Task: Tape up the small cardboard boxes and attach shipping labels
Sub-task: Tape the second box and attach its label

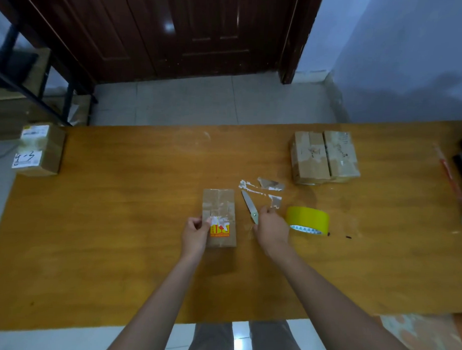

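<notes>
- The small cardboard box (219,218) lies flat near the middle of the wooden table (118,210), long side running away from the person; its top carries torn white label scraps and an orange-and-yellow fragile sticker (220,230), with old tape seams across the cardboard.
- The left hand (195,235) holds the box at its left edge, fingers curled and thumb tip on the top face beside the sticker; it seems to be steadying rather than lifting.
- The right hand (271,226) rests on the table just right of the box, fingers curled over the handle end of the scissors (250,207); only the blades show, pointing away, so I cannot tell whether the fingers are through the loops.
- A yellow tape roll (308,220) lies just beside the right hand; torn paper scraps (270,188) lie beyond the scissors.
- Two more taped boxes (326,157) stand touching each other at the far right; a labelled box (41,150) sits at the far left edge.
- Handling, as a judgement: the box looks light and fairly stiff, though the worn cardboard may dent under hard pressure; taped patches will be slick, bare cardboard grippier; best held by the long side edges, leaving the top seam free for tape.
- The tape roll is rigid and best taken by the rim; its loose end may be hard to find.
</notes>
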Available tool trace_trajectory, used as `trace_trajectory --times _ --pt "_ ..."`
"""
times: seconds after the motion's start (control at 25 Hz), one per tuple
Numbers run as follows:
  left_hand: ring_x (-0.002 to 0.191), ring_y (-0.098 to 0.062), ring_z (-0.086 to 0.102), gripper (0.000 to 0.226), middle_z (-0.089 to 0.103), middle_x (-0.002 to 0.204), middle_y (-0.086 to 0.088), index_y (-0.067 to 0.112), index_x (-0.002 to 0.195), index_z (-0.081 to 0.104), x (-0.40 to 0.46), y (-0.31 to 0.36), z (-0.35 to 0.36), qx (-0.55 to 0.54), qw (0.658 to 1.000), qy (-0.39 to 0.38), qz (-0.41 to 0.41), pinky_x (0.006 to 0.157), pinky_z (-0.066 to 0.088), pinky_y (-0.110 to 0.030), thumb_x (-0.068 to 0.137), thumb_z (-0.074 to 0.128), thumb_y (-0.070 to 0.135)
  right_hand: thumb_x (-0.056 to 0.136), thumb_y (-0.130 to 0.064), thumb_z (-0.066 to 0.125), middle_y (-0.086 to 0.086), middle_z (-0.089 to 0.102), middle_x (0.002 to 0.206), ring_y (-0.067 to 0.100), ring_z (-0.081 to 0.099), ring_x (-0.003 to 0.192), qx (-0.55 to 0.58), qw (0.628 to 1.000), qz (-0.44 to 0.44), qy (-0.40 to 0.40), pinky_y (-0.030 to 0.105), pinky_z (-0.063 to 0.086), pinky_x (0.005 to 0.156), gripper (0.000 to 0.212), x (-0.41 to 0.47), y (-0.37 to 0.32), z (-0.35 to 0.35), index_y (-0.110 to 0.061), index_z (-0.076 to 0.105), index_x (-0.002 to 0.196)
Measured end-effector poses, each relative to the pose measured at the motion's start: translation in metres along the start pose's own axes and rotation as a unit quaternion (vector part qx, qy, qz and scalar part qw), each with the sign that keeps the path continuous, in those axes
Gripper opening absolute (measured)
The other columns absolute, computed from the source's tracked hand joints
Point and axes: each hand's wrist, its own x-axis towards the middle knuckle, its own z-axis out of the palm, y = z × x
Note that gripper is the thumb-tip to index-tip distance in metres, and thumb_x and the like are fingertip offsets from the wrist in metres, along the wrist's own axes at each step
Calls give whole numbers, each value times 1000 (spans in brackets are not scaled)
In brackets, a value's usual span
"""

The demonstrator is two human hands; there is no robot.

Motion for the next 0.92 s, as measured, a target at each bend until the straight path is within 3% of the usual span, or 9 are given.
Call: trace_trajectory --times 0.16,0.28,0.48,0.72,0.92 --pt "79 -14 56 18 60 90 -1 10 94 53 0 1 0 -5 1000 7 -1 63 42 -27 95 62 25 92 -25 60 10 61 113 28 64 98 2 1000 -12 11 34 50 72 30 9 -10 -5 -9 54 117" --pt "84 -17 59 18 62 93 -1 12 97 53 -2 0 0 -14 1000 2 -6 70 48 -32 96 61 28 91 -21 59 11 63 112 30 64 100 14 999 -15 27 33 48 69 27 33 -21 -19 -7 56 115" --pt "81 -11 61 18 63 92 1 12 98 54 -5 -4 1 -37 999 5 -3 63 45 -26 96 60 29 94 -10 53 12 64 114 31 64 104 -6 999 17 38 34 48 77 21 84 -30 -42 -8 59 114" --pt "82 -8 62 18 64 93 3 13 100 55 -5 -5 3 -46 999 1 -3 63 48 -24 96 60 29 94 -4 52 13 63 113 33 63 102 -9 998 49 32 44 54 83 20 105 -25 -41 -5 59 112" --pt "85 -10 62 16 63 95 3 16 100 54 -3 -5 2 -38 999 -2 -6 67 50 -27 95 60 30 94 -22 60 11 57 121 31 61 107 11 1000 24 12 41 53 83 29 97 -21 -53 -7 55 119"
